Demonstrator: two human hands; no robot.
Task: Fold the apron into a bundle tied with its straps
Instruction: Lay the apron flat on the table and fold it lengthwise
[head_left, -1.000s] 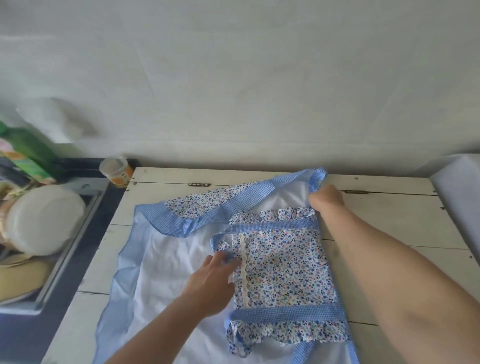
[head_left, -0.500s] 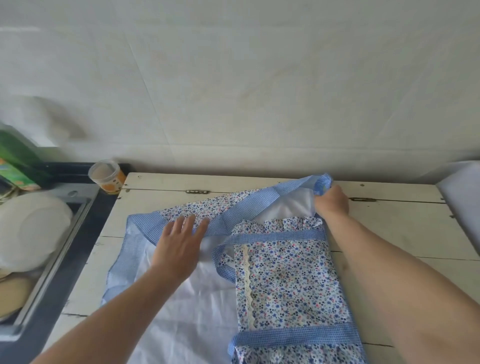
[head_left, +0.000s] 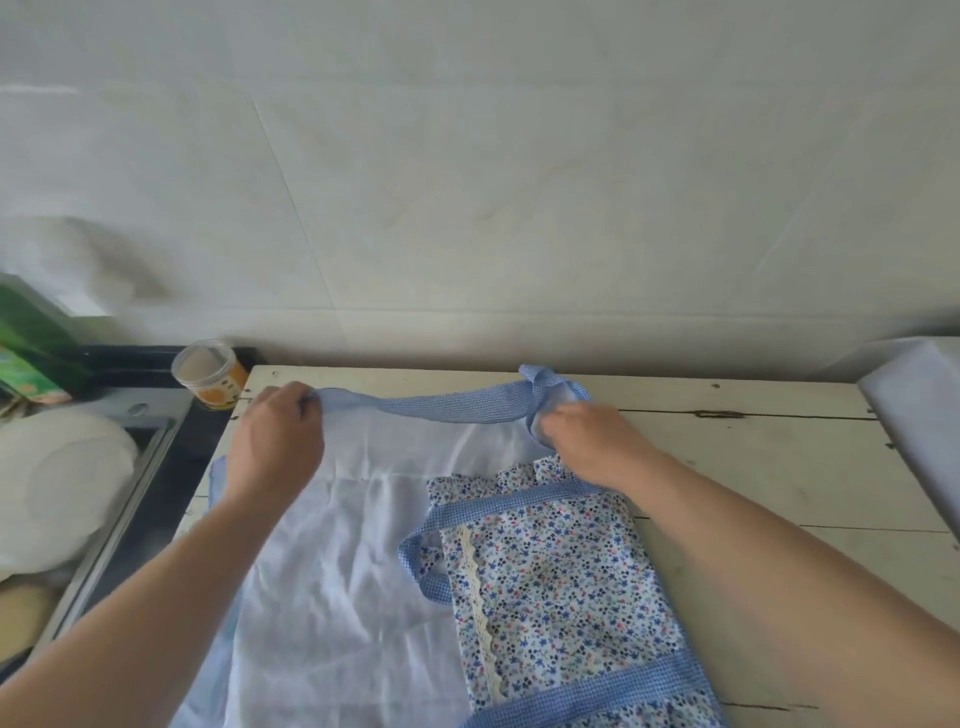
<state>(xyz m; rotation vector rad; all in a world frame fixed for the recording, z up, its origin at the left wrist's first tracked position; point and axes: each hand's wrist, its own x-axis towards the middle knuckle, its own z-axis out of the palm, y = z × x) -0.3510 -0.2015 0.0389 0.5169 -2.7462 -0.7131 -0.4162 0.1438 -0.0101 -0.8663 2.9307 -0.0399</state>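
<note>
Left hand (head_left: 275, 441) and right hand (head_left: 587, 436) pinch the apron (head_left: 363, 545) far edge on the table (head_left: 779, 467).

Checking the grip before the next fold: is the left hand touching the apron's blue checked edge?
Touching: the head view shows the left hand pinching the blue checked edge.

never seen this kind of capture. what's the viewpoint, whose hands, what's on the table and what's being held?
There is no machine here: a person wears one wide-angle camera on the head, looking forward and down, so the two bare arms coming in from the bottom are their own.

An apron lies spread on a white wooden table, its plain white side up on the left, a floral part with blue checked trim on the right. The left hand and right hand each pinch an end of the apron's far blue checked edge, holding it stretched between them.

Off the table's left side sit a small lidded cup and a sink with white dishes.
</note>
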